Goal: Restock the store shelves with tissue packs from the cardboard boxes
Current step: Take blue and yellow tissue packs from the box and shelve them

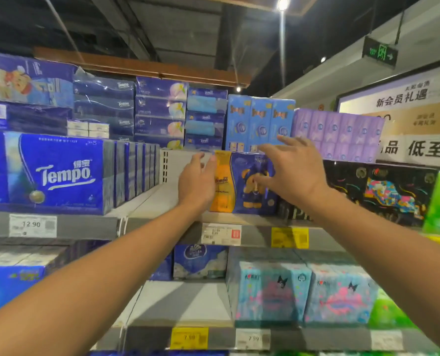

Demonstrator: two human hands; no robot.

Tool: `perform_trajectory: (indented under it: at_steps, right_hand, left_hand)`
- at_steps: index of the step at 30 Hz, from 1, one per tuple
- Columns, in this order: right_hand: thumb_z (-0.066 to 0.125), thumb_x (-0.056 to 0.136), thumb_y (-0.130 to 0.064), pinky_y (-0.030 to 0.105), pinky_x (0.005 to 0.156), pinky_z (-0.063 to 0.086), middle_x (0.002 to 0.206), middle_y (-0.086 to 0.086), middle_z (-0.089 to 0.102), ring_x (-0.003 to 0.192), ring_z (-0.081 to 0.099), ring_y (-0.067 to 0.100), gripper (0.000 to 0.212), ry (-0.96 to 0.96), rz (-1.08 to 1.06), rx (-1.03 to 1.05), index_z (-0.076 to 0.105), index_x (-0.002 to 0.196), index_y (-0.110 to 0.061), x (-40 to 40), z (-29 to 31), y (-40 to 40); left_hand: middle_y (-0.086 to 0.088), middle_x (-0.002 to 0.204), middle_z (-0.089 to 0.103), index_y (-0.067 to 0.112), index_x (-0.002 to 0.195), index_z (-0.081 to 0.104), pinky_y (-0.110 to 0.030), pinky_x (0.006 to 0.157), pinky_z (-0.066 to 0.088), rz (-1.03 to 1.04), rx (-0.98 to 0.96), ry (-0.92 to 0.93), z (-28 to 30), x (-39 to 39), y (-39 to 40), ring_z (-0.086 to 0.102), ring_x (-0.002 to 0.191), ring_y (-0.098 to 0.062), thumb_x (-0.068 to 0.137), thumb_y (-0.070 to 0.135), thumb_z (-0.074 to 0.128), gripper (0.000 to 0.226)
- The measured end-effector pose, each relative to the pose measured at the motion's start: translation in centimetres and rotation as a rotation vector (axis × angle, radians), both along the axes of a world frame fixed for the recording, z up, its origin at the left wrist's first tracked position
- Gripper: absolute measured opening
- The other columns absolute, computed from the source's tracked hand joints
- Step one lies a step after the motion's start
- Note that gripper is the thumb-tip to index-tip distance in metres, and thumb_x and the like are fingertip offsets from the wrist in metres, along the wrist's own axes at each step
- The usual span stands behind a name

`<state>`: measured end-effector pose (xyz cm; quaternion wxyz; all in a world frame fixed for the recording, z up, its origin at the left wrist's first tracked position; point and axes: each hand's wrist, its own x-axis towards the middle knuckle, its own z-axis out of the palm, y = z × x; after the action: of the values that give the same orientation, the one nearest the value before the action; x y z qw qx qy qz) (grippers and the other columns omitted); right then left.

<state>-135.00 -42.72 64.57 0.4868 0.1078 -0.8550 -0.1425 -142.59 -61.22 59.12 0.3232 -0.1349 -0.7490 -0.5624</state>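
An orange and dark blue Tempo tissue pack (239, 185) with a bear picture stands upright on the middle shelf (159, 201). My left hand (197, 182) lies flat against the pack's orange left side, fingers apart. Spread wide, my right hand (291, 170) hovers in front of the pack's upper right part, with fingertips at its front face. Neither hand wraps around the pack. No cardboard box is in view.
Blue Tempo packs (59, 173) fill the shelf's left side, with a bare gap between them and the bear pack. Black patterned packs (383, 194) stand to the right. Stacked packs (159, 114) sit on the top shelf, pastel packs (273, 291) below. Price tags (221, 233) line the edges.
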Motion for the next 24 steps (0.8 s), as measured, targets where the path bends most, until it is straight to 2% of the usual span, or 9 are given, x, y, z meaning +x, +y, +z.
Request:
perform_trajectory:
  at_steps: [2, 4, 6, 8, 13, 17, 21, 24]
  right_hand:
    - [0.085, 0.066, -0.05, 0.053, 0.1, 0.043, 0.109, 0.012, 0.074, 0.119, 0.06, 0.037, 0.07, 0.047, 0.058, -0.091, 0.066, 0.122, -0.013, 2.2, -2.0, 0.3]
    - [0.087, 0.062, -0.047, 0.052, 0.095, 0.048, 0.109, 0.014, 0.073, 0.116, 0.062, 0.037, 0.072, 0.056, 0.05, -0.189, 0.066, 0.121, -0.011, 4.7, -4.4, 0.6]
    - [0.088, 0.059, -0.046, 0.05, 0.091, 0.051, 0.111, 0.014, 0.072, 0.112, 0.063, 0.037, 0.075, 0.03, 0.012, -0.312, 0.064, 0.122, -0.012, 8.1, -7.5, 0.6]
    - [0.089, 0.061, -0.044, 0.045, 0.088, 0.051, 0.113, 0.014, 0.07, 0.108, 0.063, 0.036, 0.075, -0.02, -0.077, -0.454, 0.063, 0.125, -0.014, 12.2, -11.3, 0.4]
    - [0.088, 0.066, -0.044, 0.039, 0.093, 0.045, 0.126, 0.009, 0.066, 0.115, 0.061, 0.031, 0.08, -0.125, -0.332, -0.846, 0.058, 0.134, -0.018, 25.6, -21.9, 0.7]
    - [0.089, 0.066, -0.043, 0.036, 0.098, 0.042, 0.125, 0.008, 0.066, 0.116, 0.061, 0.027, 0.081, -0.093, -0.579, -1.092, 0.057, 0.135, -0.017, 40.4, -28.8, 0.5]
    - [0.089, 0.066, -0.04, 0.031, 0.099, 0.044, 0.126, 0.004, 0.066, 0.117, 0.061, 0.022, 0.077, 0.049, -0.789, -1.34, 0.058, 0.134, -0.019, 57.1, -35.1, -0.6]
    - [0.087, 0.071, -0.038, 0.03, 0.097, 0.045, 0.127, 0.001, 0.065, 0.117, 0.06, 0.019, 0.069, 0.263, -0.936, -1.544, 0.058, 0.133, -0.023, 70.1, -39.2, -2.9]
  left_hand:
    - [-0.001, 0.124, 0.06, 0.02, 0.131, 0.054, -0.039, 0.099, 0.044, 0.005, -0.045, 0.098, -1.6, 2.1, -0.1, 0.054, 0.115, -0.018, 0.097, 0.05, 0.042, 0.047]
    - [-0.001, 0.119, 0.061, 0.017, 0.125, 0.058, -0.036, 0.097, 0.043, -0.052, -0.085, 0.22, -3.4, 4.4, 0.2, 0.054, 0.112, -0.018, 0.093, 0.045, 0.048, 0.044]
    - [-0.001, 0.117, 0.063, 0.014, 0.122, 0.06, -0.035, 0.093, 0.045, -0.195, -0.097, 0.331, -5.2, 7.3, 1.2, 0.057, 0.109, -0.017, 0.091, 0.037, 0.056, 0.039]
    - [0.0, 0.117, 0.065, 0.016, 0.122, 0.061, -0.036, 0.09, 0.048, -0.345, -0.132, 0.332, -7.7, 10.2, 2.8, 0.059, 0.109, -0.016, 0.09, 0.036, 0.06, 0.038]
    - [0.0, 0.121, 0.067, 0.02, 0.123, 0.062, -0.03, 0.092, 0.046, -0.71, -0.291, 0.019, -16.6, 19.3, 7.1, 0.061, 0.111, -0.016, 0.085, 0.045, 0.06, 0.046]
    - [0.003, 0.116, 0.067, 0.021, 0.122, 0.062, -0.032, 0.096, 0.047, -0.993, -0.404, -0.222, -23.7, 30.1, 11.1, 0.062, 0.108, -0.015, 0.086, 0.044, 0.066, 0.043]
    - [0.002, 0.114, 0.069, 0.024, 0.12, 0.063, -0.036, 0.097, 0.05, -1.275, -0.525, -0.336, -29.6, 44.9, 14.9, 0.064, 0.104, -0.014, 0.075, 0.057, 0.061, 0.056]
    - [-0.009, 0.114, 0.068, 0.018, 0.121, 0.063, -0.032, 0.097, 0.047, -1.492, -0.584, -0.464, -32.9, 57.7, 16.9, 0.062, 0.099, -0.015, 0.084, 0.039, 0.071, 0.044]
